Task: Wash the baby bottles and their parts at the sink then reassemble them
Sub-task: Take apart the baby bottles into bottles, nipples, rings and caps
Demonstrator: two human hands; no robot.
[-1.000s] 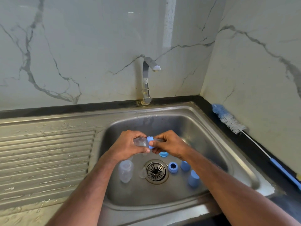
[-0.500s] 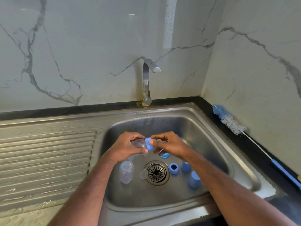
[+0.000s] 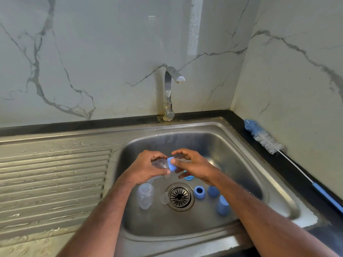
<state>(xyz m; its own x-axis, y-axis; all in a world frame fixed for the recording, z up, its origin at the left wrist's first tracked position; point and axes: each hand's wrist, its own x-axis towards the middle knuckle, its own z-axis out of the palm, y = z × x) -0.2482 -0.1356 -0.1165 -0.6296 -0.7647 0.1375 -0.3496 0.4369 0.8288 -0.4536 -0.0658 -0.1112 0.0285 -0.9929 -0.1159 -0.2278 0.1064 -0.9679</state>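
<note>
Gripping a small clear plastic baby bottle sideways over the steel sink basin, the left hand curls round it, as before; the right hand pinches its blue screw collar, fingers shifted slightly round since a second ago.

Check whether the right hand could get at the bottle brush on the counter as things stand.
Probably not yet: the right hand is pinching the blue collar on the bottle. The bottle brush lies uncovered along the right wall.
</note>
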